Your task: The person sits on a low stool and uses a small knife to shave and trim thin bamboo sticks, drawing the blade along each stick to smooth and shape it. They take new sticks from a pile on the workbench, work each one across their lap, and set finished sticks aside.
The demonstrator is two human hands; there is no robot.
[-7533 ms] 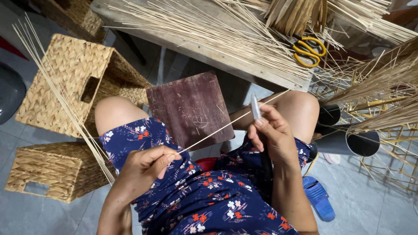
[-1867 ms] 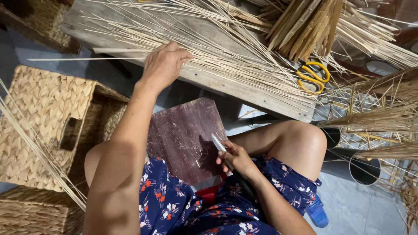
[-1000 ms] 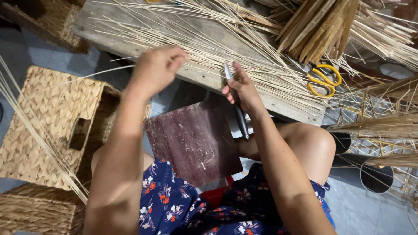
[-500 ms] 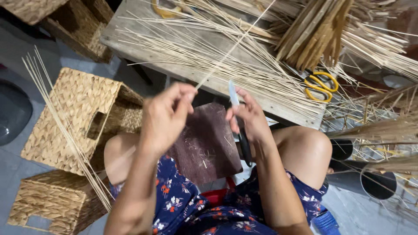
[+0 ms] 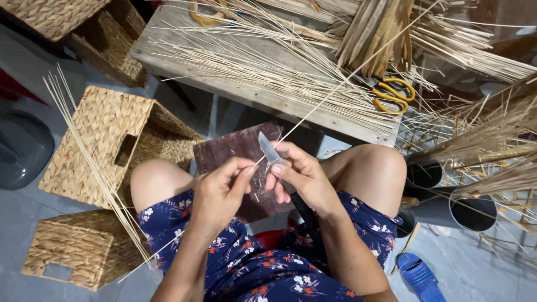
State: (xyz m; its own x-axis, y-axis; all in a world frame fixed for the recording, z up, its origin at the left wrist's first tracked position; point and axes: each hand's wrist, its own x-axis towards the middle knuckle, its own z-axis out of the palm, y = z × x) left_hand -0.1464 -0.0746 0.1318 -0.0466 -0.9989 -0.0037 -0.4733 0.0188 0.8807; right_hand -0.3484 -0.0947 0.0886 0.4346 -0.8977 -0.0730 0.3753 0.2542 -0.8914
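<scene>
My left hand (image 5: 221, 190) pinches the near end of a long thin reed strip (image 5: 347, 78) that runs up to the right over the bench. My right hand (image 5: 299, 173) grips a small knife (image 5: 268, 150), its blade pointing up and resting against the strip beside my left thumb. Both hands sit over a dark reddish board (image 5: 235, 154) lying across my lap. Piles of loose pale strips (image 5: 263, 67) cover the wooden bench (image 5: 168, 61) just ahead.
Yellow-handled scissors (image 5: 394, 95) lie on the bench's right end. Woven baskets (image 5: 109, 142) stand at my left, another (image 5: 75, 249) lower down, with a bundle of strips (image 5: 89, 156) leaning across them. Dark tubes (image 5: 464, 210) and a blue sandal (image 5: 419, 277) are on the floor at right.
My left hand reached to the bench pile, drew one strip back to my lap, and my right hand brought the knife from the bench to meet it.
</scene>
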